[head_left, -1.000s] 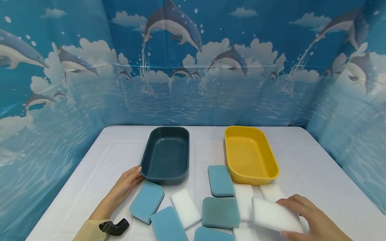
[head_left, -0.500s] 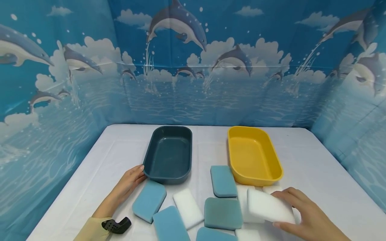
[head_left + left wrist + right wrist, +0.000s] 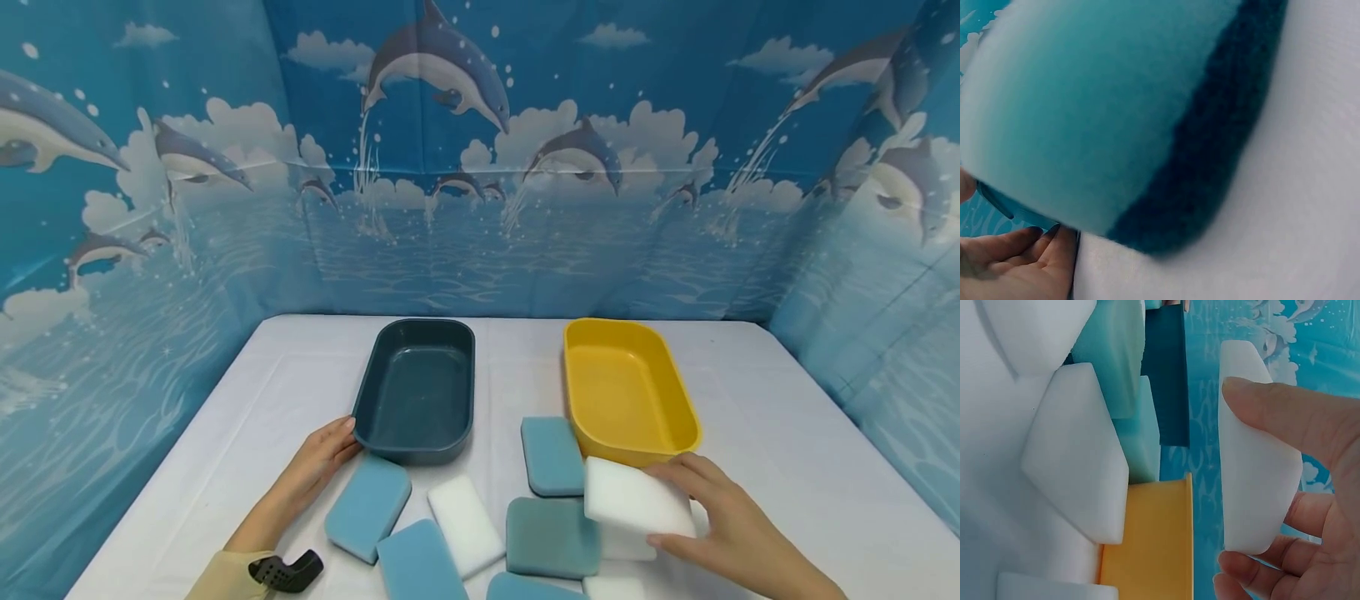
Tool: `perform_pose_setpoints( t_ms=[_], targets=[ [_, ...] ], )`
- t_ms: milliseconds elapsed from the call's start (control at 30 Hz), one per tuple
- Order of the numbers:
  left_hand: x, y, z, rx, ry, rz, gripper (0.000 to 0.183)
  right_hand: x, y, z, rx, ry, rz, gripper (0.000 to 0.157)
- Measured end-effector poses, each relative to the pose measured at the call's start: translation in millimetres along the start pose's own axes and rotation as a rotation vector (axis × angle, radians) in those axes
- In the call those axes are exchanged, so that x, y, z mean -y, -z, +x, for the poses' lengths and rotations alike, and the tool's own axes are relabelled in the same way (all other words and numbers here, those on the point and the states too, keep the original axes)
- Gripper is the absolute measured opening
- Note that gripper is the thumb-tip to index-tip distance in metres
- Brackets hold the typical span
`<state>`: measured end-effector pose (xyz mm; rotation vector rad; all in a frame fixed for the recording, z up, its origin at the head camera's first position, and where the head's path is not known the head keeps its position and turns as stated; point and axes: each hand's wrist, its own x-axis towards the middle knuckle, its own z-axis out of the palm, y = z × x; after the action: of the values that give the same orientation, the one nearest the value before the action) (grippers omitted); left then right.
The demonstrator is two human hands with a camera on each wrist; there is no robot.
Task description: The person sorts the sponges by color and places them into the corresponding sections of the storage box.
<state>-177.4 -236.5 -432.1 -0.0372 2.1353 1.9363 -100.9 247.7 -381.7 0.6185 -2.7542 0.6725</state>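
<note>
Gripping a white sponge (image 3: 636, 502) in the right hand (image 3: 731, 533), thumb along one long edge and fingers curling under the other, as shown clearly in the right wrist view (image 3: 1254, 462). Hovering lifted off the table (image 3: 765, 417), tilted, just in front of the near end of the yellow tray (image 3: 628, 392) and above other white pieces. Looking like a plain rectangular block: pure white, matte, soft-edged, with rounded corners, unmarked on the faces that show.

Resting the left hand (image 3: 318, 462) flat on the table, fingers straight and relaxed, fingertips touching the near left corner of the dark teal tray (image 3: 417, 390); holding nothing. Filling most of the left wrist view with a blurred blue sponge (image 3: 1129, 119), too close for detail.

Lying scattered in front of both trays: a light blue sponge (image 3: 368, 507) beside the left hand, another blue sponge (image 3: 418, 562) nearer the person, a white sponge on the table (image 3: 465, 524) between them, a blue one (image 3: 551, 456) touching the yellow tray's side, and a grey-green sponge (image 3: 552, 537) just beside the held block. Standing apart side by side, both trays showing bare insides.
</note>
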Motion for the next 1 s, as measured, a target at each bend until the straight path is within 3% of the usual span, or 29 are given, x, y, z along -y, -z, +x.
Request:
perform_pose_setpoints(
  t_ms=[267,1000],
  targets=[
    [1.7,-1.9,2.0,0.000,-0.022,-0.008,0.068,10.0,0.1,14.4,-0.045,0.069,0.015,0.060],
    [1.0,-4.3,-3.5,-0.028,-0.021,-0.004,0.066,28.6,-10.0,41.2,-0.022,0.122,0.047,0.056]
  ],
)
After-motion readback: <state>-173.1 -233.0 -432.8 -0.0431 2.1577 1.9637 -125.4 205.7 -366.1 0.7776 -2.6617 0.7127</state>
